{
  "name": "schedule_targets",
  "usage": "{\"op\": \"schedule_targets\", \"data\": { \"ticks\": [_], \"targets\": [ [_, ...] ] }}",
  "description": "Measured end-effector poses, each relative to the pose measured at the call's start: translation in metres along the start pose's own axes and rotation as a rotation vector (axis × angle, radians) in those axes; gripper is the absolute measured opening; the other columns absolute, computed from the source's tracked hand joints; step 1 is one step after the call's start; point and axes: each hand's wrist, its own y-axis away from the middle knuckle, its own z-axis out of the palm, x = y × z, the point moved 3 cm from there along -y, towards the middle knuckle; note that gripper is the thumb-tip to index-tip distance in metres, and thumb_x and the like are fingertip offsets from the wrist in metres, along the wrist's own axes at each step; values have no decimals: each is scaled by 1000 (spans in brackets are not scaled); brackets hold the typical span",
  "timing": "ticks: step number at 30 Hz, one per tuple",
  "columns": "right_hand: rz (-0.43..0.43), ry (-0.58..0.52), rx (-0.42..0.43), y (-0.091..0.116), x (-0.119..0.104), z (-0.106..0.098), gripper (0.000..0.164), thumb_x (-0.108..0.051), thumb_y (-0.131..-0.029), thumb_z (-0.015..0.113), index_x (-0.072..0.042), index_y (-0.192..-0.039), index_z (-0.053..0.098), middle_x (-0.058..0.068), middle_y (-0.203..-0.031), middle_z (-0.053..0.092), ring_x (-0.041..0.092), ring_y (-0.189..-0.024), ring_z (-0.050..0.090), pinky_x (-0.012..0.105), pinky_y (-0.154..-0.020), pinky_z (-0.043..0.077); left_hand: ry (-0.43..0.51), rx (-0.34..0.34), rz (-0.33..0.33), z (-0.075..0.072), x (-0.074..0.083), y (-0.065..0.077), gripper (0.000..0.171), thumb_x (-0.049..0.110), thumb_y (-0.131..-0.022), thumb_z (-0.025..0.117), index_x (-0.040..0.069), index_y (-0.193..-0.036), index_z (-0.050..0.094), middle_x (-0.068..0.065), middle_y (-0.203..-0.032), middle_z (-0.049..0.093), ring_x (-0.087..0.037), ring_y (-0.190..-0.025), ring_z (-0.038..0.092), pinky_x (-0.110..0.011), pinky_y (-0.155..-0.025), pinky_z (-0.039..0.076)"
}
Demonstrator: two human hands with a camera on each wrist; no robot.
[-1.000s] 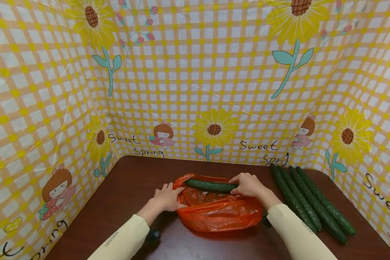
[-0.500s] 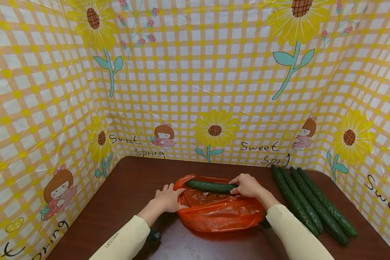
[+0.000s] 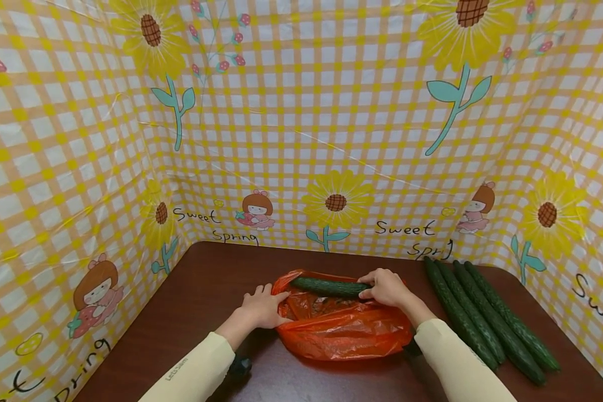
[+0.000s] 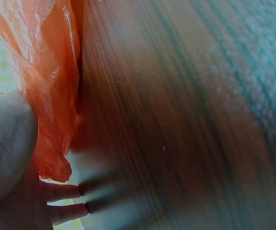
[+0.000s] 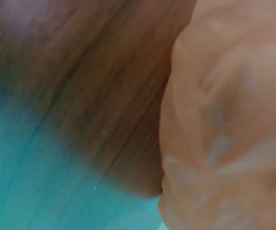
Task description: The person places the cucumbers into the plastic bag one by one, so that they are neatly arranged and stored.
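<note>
An orange-red plastic bag (image 3: pixel 344 338) lies with its mouth spread wide in the middle of the table. Across the mouth's far side lies a cucumber (image 3: pixel 326 287), and my right hand (image 3: pixel 388 287) grips its right end. My left hand (image 3: pixel 263 308) holds the bag's left rim, with the thumb over the edge and some fingers outside. In the left wrist view, two fingers (image 4: pixel 63 191) stretch out straight beneath the bag's corner. Only bag film (image 5: pixel 224 115) and table show in the blurred right wrist view; the right hand's fingers are not visible there.
Several cucumbers (image 3: pixel 487 312) lie side by side on the right of the brown table (image 3: pixel 206 273). A small dark object (image 3: pixel 239 367) sits by the left forearm. Checked, flower-printed sheeting (image 3: pixel 281 139) encloses the back and both sides.
The view has shifted slightly, so everything appears a little farther right. Both hands, the bag and the gripped cucumber keep nearly the same positions relative to each other.
</note>
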Motion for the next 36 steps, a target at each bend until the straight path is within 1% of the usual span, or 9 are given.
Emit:
{"op": "schedule_targets", "data": {
  "ticks": [3,9,13,16,20,23,26,29,36],
  "targets": [
    [10,11,2,-1,2,0,33,-23,-88,78,-13,-119,76,13,-121,72,30,-105,67,44,-81,48,4,-1,-1,0,1,0,76,66,-84,68,33,-150,50,-19,-156,38,-42,-142,36,-67,-106,35],
    [25,36,-9,-2,2,-1,32,-23,-88,79,-10,-117,76,12,-118,74,30,-106,68,53,-89,51,22,-4,7,-2,1,2,76,64,-83,70,31,-149,50,-19,-155,38,-42,-141,36,-67,-106,35],
    [36,44,-14,-3,0,-1,33,-21,-88,78,-8,-119,75,14,-118,73,31,-106,68,54,-90,52,21,2,9,-5,2,2,76,62,-83,71,30,-149,50,-19,-152,40,-42,-138,38,-66,-105,36],
    [42,46,-9,-2,-1,0,37,-21,-88,78,-8,-122,73,13,-115,73,27,-96,68,49,-84,54,16,7,4,-5,3,1,75,61,-83,72,30,-148,51,-19,-149,42,-41,-136,40,-66,-103,37],
    [23,29,8,3,-3,0,42,-19,-87,79,-7,-125,70,6,-96,71,19,-76,60,39,-69,51,18,8,-2,-4,3,2,75,60,-83,72,30,-148,51,-19,-149,43,-41,-136,40,-66,-104,37],
    [10,21,36,8,-4,-1,37,-17,-85,81,-6,-118,68,4,-84,63,17,-69,53,36,-66,46,22,5,3,-3,2,1,76,61,-83,72,30,-148,51,-19,-150,42,-41,-136,40,-66,-104,37],
    [24,14,57,14,-4,-3,30,-17,-83,83,-6,-103,62,3,-78,55,18,-66,49,34,-65,42,18,8,10,-3,1,0,75,62,-83,71,30,-148,51,-19,-149,43,-41,-136,40,-66,-103,37],
    [32,9,42,21,-3,-4,29,-16,-83,83,-6,-92,57,5,-72,50,18,-61,46,33,-62,38,10,12,13,-4,1,0,75,63,-83,71,30,-148,52,-19,-149,43,-41,-136,41,-66,-102,38],
    [49,37,-14,32,-2,-6,20,-16,-83,83,-8,-95,69,5,-71,56,18,-60,48,33,-61,41,5,7,2,-6,3,1,76,65,-83,70,30,-148,52,-19,-150,43,-41,-136,41,-65,-102,39]
  ]
}}
